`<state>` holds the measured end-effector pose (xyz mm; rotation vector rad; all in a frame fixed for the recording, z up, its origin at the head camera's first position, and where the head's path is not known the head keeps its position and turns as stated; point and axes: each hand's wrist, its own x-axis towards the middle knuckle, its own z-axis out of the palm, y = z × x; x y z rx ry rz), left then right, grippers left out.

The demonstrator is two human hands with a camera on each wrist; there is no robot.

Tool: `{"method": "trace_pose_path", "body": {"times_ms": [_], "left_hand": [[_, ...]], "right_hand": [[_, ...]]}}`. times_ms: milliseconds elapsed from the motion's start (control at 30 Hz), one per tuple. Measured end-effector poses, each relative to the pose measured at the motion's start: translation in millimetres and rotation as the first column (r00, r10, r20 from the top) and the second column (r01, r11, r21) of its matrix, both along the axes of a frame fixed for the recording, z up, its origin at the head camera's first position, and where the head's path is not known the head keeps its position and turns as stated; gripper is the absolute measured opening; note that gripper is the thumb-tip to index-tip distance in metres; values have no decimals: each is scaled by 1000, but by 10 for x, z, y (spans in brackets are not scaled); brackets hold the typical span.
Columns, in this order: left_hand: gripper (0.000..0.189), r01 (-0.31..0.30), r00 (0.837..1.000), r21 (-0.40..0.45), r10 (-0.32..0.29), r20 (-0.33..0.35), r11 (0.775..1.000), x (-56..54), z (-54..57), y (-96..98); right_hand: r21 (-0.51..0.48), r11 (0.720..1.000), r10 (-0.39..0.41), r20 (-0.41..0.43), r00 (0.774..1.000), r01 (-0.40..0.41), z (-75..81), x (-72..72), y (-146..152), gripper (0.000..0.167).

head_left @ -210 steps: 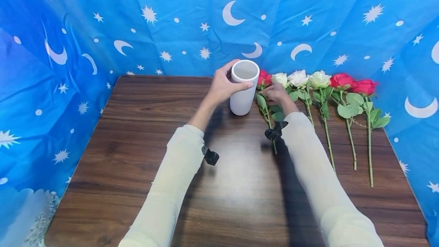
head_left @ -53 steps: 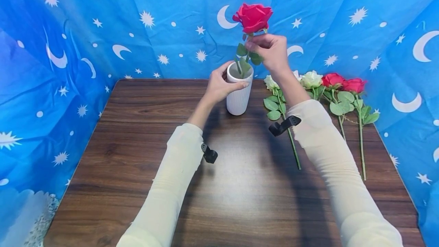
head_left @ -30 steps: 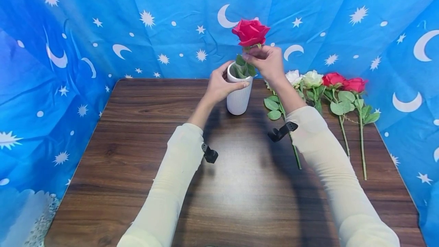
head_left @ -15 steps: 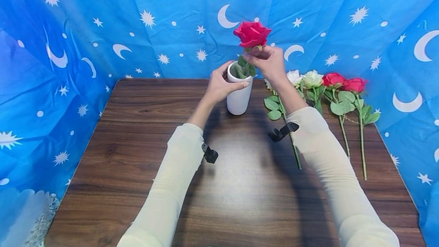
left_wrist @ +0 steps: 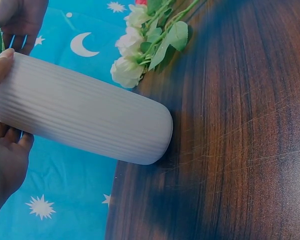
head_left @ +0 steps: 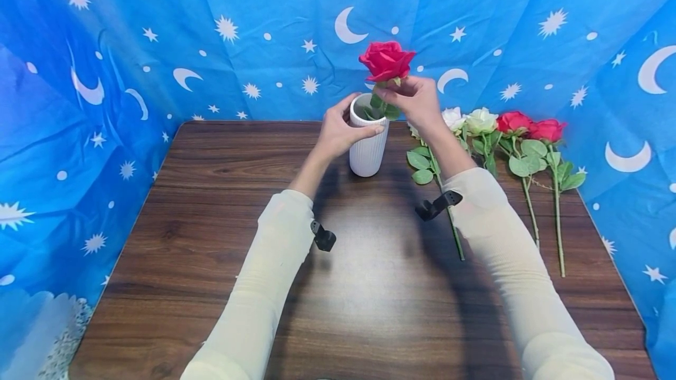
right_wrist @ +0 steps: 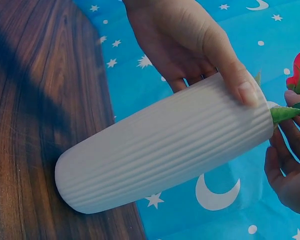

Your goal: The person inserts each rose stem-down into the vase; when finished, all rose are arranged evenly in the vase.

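Observation:
A white ribbed vase (head_left: 367,154) stands upright near the back edge of the wooden table. My left hand (head_left: 340,132) grips it near the rim, thumb across the front; the left wrist view shows the thumb and curled fingers on either side of the vase (left_wrist: 90,107). A red rose (head_left: 388,61) rises above the vase, its stem and lower leaves inside the mouth. My right hand (head_left: 417,101) pinches the stem just under the bloom, beside the rim. In the right wrist view, green leaves (right_wrist: 285,114) poke out at the vase mouth, and the stem inside is hidden.
Right of the vase lie several more roses in a row, among them a white rose (head_left: 453,119), a cream rose (head_left: 481,121) and a red rose (head_left: 547,130), stems toward the front. My right forearm passes over some of them. A blue star-and-moon cloth (head_left: 285,28) hangs behind the table (head_left: 211,221).
The right hand has left the row with a red rose, raised it over the vase and lowered its stem inside, sinking slightly further lately. The left hand stays on the vase.

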<state>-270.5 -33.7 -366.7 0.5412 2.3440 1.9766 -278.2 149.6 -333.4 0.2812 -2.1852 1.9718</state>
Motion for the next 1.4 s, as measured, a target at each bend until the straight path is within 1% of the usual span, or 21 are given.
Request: {"method": "trace_pose_path", "body": {"times_ms": [133,233,333,467,533,600,667,767,800,1000,1133,1200,1233,1300,1400], "left_hand": [[78,-8,1000,7,8,-15,1000,-55,-76,5],[79,-15,1000,8,15,-26,1000,-87,-118,6],[79,-16,999,6,16,-41,1000,-98,-141,4],[79,-14,999,9,14,-52,1000,-102,-160,7],[79,-16,999,13,16,-50,1000,-103,-164,12],[79,-21,999,15,22,-46,1000,-102,-164,16],[79,-29,999,13,30,-42,999,-99,-160,17],[78,-37,998,8,37,-42,999,-93,-152,16],[78,-37,998,8,38,-42,999,-92,-150,17],[80,-36,999,4,36,-31,999,-93,-148,32],[80,-37,999,-6,37,-4,999,-77,-126,28],[80,-38,999,-13,38,6,999,-55,-99,23],[80,-37,999,-15,38,11,999,-41,-79,20],[79,-37,999,-23,37,22,999,18,-1,14],[78,-32,999,-24,33,34,999,70,74,8]], "right_hand": [[-12,1000,11,13,1000,-11,-6,16,44,10],[-23,999,28,4,1000,-28,-4,33,74,12],[-20,999,35,-2,999,-35,-4,51,110,12],[-5,1000,19,8,1000,-19,2,90,167,11],[-17,1000,13,19,1000,-13,10,115,195,10],[-43,999,11,30,999,-10,9,135,226,8],[-97,995,26,41,999,-22,2,154,258,7],[-156,987,40,46,998,-33,-21,181,308,10],[-168,985,44,44,998,-36,-30,192,326,12],[-200,979,55,28,998,-48,-68,263,458,14],[-227,973,60,35,998,-50,-88,317,537,19],[-246,968,58,44,997,-45,-106,336,578,18],[-258,965,58,47,997,-44,-114,343,594,19],[-287,957,60,54,997,-42,-132,350,630,19],[-319,947,55,64,996,-32,-168,340,687,18]]}}
